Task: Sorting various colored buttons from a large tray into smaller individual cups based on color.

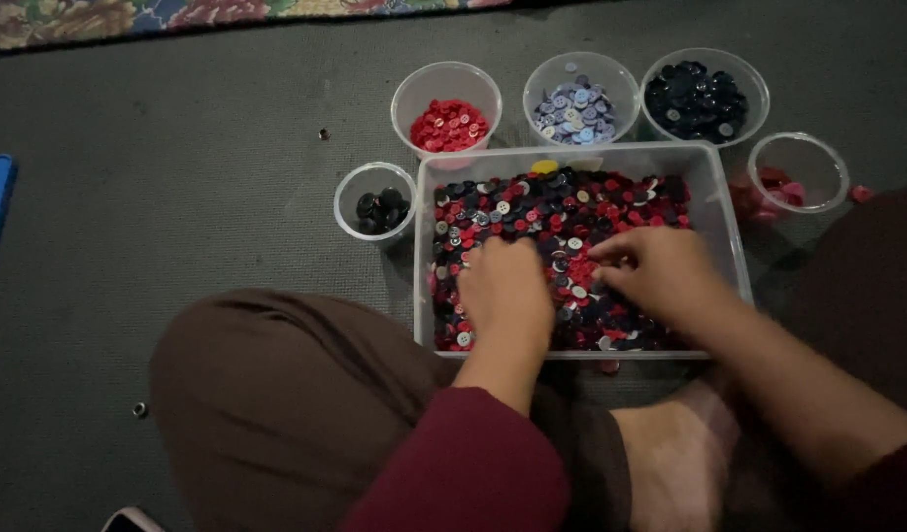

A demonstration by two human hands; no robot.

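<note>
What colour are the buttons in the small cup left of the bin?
Black buttons, seen in the head view.

We are sitting on a dark grey floor mat (177,177) in dim light, a floral rug (128,15) edging it at the top.

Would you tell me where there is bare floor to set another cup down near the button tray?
The grey mat left of the small dark-button cup, up to the rug, lies bare except two tiny bits. Crowded: cups ring the tray behind and at right, both hands fill it, and knees close the front.
</note>
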